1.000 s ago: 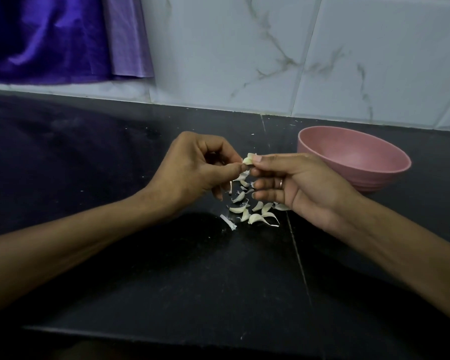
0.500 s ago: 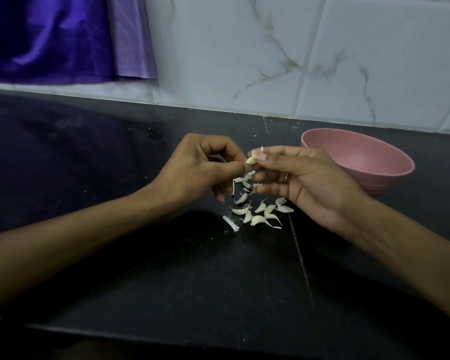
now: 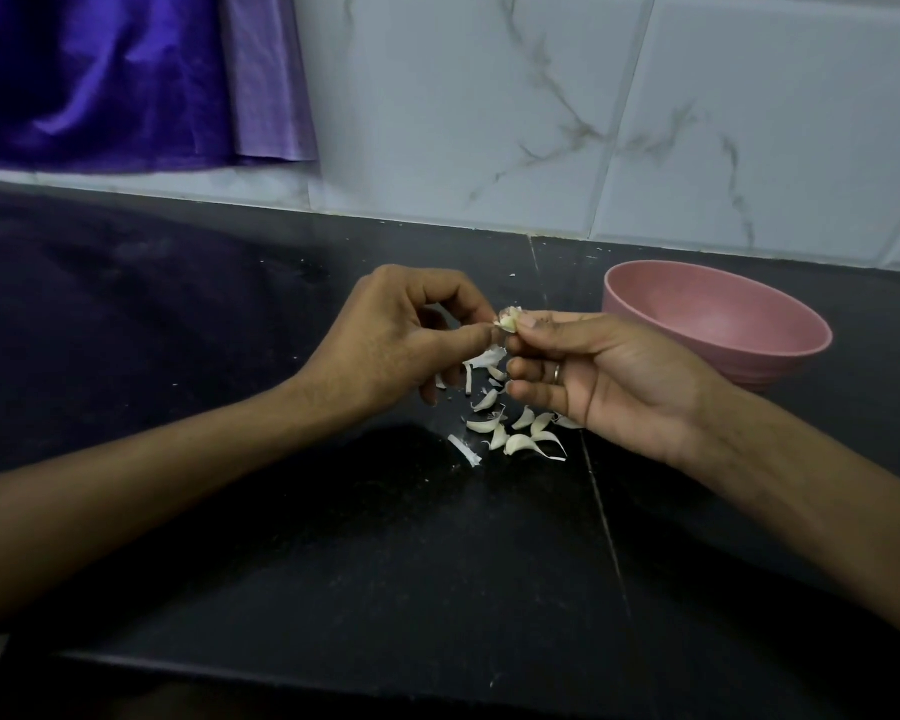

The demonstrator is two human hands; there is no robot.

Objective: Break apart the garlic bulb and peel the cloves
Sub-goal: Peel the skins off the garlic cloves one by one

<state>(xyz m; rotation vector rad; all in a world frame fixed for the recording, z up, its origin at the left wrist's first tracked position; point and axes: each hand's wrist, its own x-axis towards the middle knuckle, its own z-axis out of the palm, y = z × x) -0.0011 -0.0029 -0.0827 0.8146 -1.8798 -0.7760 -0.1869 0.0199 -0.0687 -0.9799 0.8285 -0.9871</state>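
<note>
A small garlic clove (image 3: 508, 320) is held up above the dark worktop (image 3: 281, 511), between the two hands and just left of the pink bowl (image 3: 718, 324). The left hand (image 3: 401, 340) pinches it with thumb and forefinger at its left end, the other fingers loosely curled beneath. The right hand (image 3: 604, 366) pinches the opposite end between thumb and forefinger, its lower fingers bent and holding nothing.

The clove looks very light and firm, so it should need little force to hold, though its small size leaves scant room for two grips. Its skin appears thin, dry and papery, likely to tear in strips rather than come off whole; a loose flake seems to stand up at the top. The best hold is probably on the two tips, leaving the flanks free for a nail to lift the skin. Once bared, the flesh may turn slick and slip from a hard squeeze.

Below the hands a scatter of pale peelings (image 3: 510, 428) lies on the worktop; whether any are unpeeled cloves is hard to tell.
</note>
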